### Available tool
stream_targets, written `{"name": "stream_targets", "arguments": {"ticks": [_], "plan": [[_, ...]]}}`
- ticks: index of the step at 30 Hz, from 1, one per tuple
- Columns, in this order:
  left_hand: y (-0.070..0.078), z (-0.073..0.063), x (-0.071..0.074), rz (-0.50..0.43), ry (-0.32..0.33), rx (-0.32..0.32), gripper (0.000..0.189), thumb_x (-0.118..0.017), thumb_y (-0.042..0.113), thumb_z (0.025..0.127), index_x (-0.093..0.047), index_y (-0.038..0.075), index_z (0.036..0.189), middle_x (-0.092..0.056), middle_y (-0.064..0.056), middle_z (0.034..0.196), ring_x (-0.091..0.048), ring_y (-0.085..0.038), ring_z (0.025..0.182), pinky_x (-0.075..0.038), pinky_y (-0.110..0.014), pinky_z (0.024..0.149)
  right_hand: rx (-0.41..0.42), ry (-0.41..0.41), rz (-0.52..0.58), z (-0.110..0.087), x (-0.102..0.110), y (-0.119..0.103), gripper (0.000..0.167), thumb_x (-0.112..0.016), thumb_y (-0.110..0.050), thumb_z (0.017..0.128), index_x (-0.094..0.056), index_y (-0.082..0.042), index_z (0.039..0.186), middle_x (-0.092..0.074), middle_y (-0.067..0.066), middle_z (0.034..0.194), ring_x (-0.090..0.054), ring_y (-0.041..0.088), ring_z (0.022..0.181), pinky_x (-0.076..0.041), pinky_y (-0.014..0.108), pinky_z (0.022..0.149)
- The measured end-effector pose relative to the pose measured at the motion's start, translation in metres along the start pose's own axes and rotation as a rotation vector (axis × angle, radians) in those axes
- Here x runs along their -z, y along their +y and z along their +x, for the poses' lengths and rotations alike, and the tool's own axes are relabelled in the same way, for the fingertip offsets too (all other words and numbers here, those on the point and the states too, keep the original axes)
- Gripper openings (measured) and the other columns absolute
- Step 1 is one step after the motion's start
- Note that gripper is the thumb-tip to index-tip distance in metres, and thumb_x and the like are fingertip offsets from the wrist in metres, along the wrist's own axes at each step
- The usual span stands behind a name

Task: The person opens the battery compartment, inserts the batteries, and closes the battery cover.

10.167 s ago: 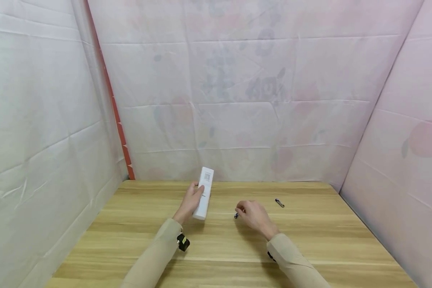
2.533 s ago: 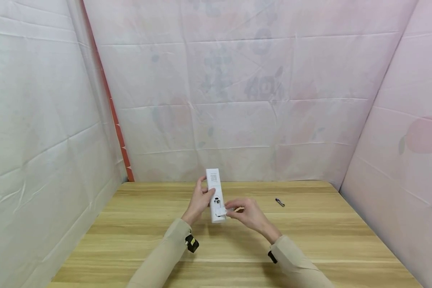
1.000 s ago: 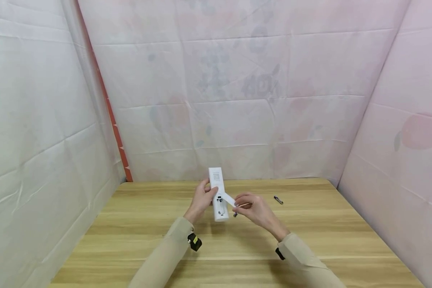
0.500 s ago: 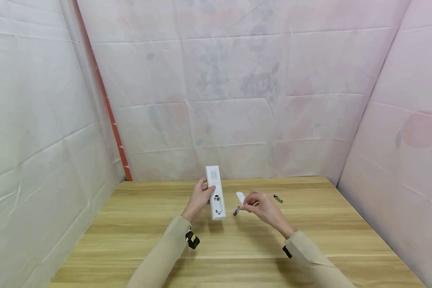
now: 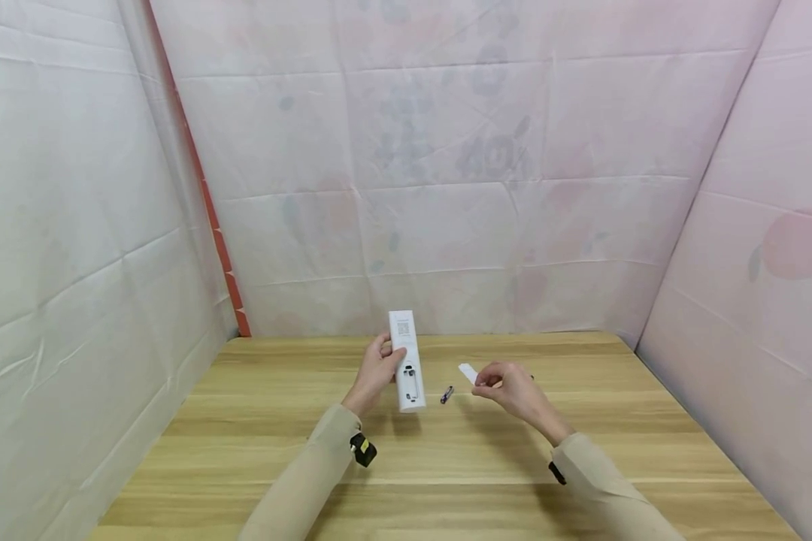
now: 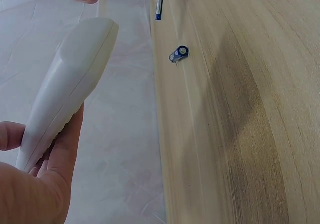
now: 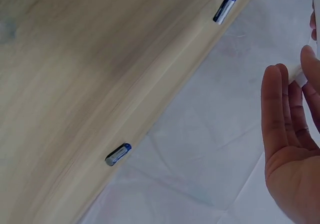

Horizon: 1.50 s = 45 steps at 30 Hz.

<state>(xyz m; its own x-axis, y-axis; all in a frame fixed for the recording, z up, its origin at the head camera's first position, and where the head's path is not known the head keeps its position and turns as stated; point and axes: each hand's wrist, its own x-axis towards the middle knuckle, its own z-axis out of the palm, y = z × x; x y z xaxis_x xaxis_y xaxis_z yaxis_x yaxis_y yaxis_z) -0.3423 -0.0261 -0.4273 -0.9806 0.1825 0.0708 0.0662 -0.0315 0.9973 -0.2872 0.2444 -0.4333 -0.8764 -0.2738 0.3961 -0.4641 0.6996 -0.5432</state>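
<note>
At three o'clock from the remote (image 5: 410, 358) our left hand (image 5: 375, 370) grips, our right hand (image 5: 511, 391) pinches a cover (image 5: 468, 372) that a slack pinch could drop.

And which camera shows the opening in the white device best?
The head view: it faces the opening, with nothing covering it. The left wrist view shows the white device from another side, opening hidden; the right wrist view doesn't show the opening.

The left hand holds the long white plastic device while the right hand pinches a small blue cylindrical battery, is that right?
The last part is wrong: the head view shows the right hand pinching a thin white plastic cover. The left hand does hold the long white plastic device.
</note>
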Motion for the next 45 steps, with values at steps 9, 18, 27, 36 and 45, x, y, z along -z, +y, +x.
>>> {"name": "stream_targets", "arguments": {"ticks": [9, 18, 27, 36, 45], "plan": [[0.001, 0.001, 0.001, 0.007, -0.002, 0.001, 0.046, -0.054, 0.011, 0.100, -0.040, 0.004, 0.143, -0.065, -0.023, 0.121, -0.069, -0.021, 0.089, -0.059, -0.033, 0.068, -0.054, -0.044, -0.126, -0.001, 0.006, 0.012, 0.011, -0.079, -0.011, 0.081, -0.070, -0.014, 0.076, -0.067, 0.000, 0.082, -0.058, 0.008, 0.071, -0.049, 0.021, 0.062], [-0.001, 0.000, 0.001, -0.002, 0.015, -0.018, 0.043, -0.054, 0.014, 0.100, -0.043, 0.006, 0.141, -0.065, -0.022, 0.119, -0.069, -0.020, 0.087, -0.058, -0.032, 0.067, -0.098, -0.098, -0.178, -0.004, 0.005, 0.021, 0.012, -0.080, -0.008, 0.079, -0.069, -0.012, 0.075, -0.062, -0.003, 0.076, -0.054, 0.009, 0.069, -0.045, 0.021, 0.059], [0.000, 0.001, 0.002, 0.006, -0.006, -0.034, 0.042, -0.055, 0.016, 0.100, -0.044, 0.007, 0.140, -0.066, -0.021, 0.118, -0.069, -0.020, 0.087, -0.059, -0.032, 0.066, -0.171, -0.106, -0.156, -0.005, 0.003, 0.027, 0.010, -0.078, -0.003, 0.079, -0.071, -0.009, 0.075, -0.061, -0.001, 0.074, -0.050, 0.012, 0.068, -0.041, 0.022, 0.056], [-0.001, 0.000, 0.003, -0.003, -0.001, -0.043, 0.040, -0.054, 0.014, 0.100, -0.045, 0.007, 0.139, -0.066, -0.021, 0.117, -0.069, -0.019, 0.086, -0.058, -0.031, 0.065, -0.196, -0.114, -0.173, -0.007, 0.004, 0.027, 0.009, -0.078, 0.000, 0.077, -0.073, -0.006, 0.073, -0.064, 0.000, 0.072, -0.049, 0.013, 0.068, -0.042, 0.025, 0.060], [-0.001, 0.000, 0.004, 0.000, -0.003, -0.048, 0.040, -0.055, 0.014, 0.100, -0.047, 0.007, 0.138, -0.067, -0.021, 0.116, -0.069, -0.019, 0.085, -0.058, -0.031, 0.064, -0.255, -0.137, -0.145, -0.010, 0.003, 0.030, 0.011, -0.079, 0.000, 0.077, -0.072, -0.007, 0.071, -0.065, 0.000, 0.070, -0.050, 0.013, 0.064, -0.043, 0.024, 0.058]]}}
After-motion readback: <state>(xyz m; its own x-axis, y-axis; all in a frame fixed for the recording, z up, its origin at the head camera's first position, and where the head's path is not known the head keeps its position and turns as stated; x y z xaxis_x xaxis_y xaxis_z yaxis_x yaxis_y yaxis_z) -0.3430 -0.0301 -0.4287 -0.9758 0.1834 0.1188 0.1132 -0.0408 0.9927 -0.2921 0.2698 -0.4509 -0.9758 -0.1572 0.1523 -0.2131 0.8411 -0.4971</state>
